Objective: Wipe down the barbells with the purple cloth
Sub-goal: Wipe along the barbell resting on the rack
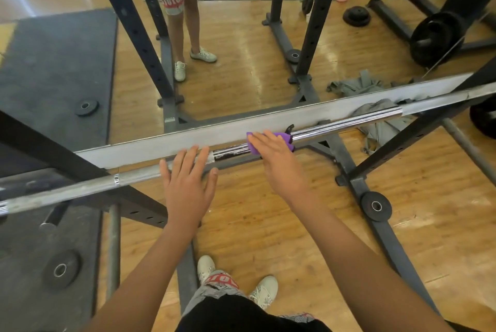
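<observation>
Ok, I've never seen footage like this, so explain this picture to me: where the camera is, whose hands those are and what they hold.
There is no machine here. A person wears one camera on the head, and it looks down at their own two hands. In front of them a barbell lies across a black rack, close to a mirror, which is why legs and shoes show again above. The left hand rests flat on its dull part. The right hand presses a purple cloth onto the shiny part with straight fingers, so it looks like the wiping hand. Small weight plates lie on the wooden floor below.
</observation>
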The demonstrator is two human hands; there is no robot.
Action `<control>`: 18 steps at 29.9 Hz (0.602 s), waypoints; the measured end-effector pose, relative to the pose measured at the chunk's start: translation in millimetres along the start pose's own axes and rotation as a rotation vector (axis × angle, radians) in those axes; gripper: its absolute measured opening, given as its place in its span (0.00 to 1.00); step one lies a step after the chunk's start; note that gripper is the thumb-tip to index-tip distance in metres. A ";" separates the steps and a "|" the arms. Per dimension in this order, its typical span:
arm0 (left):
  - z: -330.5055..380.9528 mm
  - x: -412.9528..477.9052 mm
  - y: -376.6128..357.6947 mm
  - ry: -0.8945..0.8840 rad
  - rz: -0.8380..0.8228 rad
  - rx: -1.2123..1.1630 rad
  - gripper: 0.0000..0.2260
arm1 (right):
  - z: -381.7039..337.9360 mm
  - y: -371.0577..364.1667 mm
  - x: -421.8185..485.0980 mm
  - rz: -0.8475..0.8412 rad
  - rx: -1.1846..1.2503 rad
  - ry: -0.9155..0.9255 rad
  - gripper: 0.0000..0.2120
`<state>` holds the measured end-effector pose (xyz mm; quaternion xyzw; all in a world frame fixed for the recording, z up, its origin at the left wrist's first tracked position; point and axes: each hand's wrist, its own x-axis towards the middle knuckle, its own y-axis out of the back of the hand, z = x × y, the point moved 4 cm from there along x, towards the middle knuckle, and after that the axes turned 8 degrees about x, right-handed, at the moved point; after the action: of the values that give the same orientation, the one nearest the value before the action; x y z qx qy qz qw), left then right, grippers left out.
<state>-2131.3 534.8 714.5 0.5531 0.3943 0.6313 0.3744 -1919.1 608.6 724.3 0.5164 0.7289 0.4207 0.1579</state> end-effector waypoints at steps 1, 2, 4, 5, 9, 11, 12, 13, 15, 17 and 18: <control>0.3 -0.2 -0.2 -0.004 -0.003 0.005 0.23 | 7.4 6.9 -2.3 0.038 0.006 -0.029 0.38; 0.7 -0.2 -0.5 -0.007 -0.002 0.014 0.23 | 13.6 12.8 -3.8 0.085 0.020 -0.080 0.37; 1.6 0.3 -0.7 -0.010 0.000 0.021 0.24 | 13.3 14.2 -3.4 0.167 0.040 -0.180 0.33; 1.6 0.3 -1.1 -0.010 0.001 0.017 0.24 | 6.5 8.7 -2.9 0.190 0.050 -0.202 0.31; 1.7 -0.2 -1.9 -0.002 0.027 0.022 0.24 | -31.6 -26.1 -4.3 0.152 0.084 -0.081 0.32; 1.2 -0.4 -2.7 0.000 0.034 0.019 0.24 | -37.6 -31.9 -4.1 0.078 0.012 0.057 0.35; 0.7 -0.6 -3.0 -0.003 0.032 0.025 0.24 | -34.1 -29.7 -2.5 0.046 -0.027 0.109 0.37; 0.5 -1.0 -2.9 -0.009 0.026 0.031 0.24 | -27.9 -25.3 -1.7 0.026 -0.059 0.138 0.38; 0.2 -1.2 -3.2 -0.012 0.012 0.028 0.24 | -8.5 -14.9 -2.9 0.037 -0.113 0.124 0.40; 0.6 -0.9 -2.7 -0.003 0.001 0.018 0.24 | 13.7 -4.1 -9.8 0.148 -0.077 0.050 0.39; 1.0 -0.6 -2.7 0.000 -0.001 0.015 0.24 | 20.8 -1.2 -14.2 0.228 -0.043 0.003 0.38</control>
<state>-2130.1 535.4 711.9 0.5554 0.3993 0.6282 0.3708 -1900.0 605.3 708.0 0.5917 0.6566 0.4524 0.1191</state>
